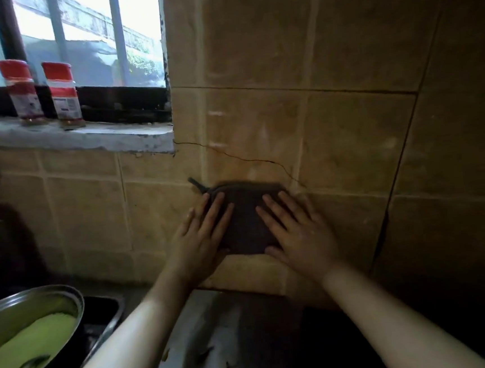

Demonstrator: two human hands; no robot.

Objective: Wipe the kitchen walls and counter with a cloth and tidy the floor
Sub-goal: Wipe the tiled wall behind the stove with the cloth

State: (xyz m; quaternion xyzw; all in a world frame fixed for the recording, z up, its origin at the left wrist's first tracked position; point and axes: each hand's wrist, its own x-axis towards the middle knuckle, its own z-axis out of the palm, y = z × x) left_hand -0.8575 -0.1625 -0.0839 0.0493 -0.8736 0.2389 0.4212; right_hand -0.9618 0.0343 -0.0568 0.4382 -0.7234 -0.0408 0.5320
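Observation:
A dark grey cloth (pixel 246 221) with a small loop at its top left corner lies flat against the beige tiled wall (pixel 349 145), just above the steel counter (pixel 219 332). My left hand (pixel 203 237) presses its left edge with the fingers spread flat. My right hand (pixel 298 231) presses the right edge the same way. Both palms hold the cloth to the tiles. A thin crack runs across the tile just above the cloth.
Two red-capped spice jars (pixel 22 91) (pixel 63 94) stand on the rough window sill (pixel 84 136) at the upper left. A steel bowl (pixel 32 313) of green liquid sits in the dark sink (pixel 106 313) at the lower left. Debris specks dot the counter.

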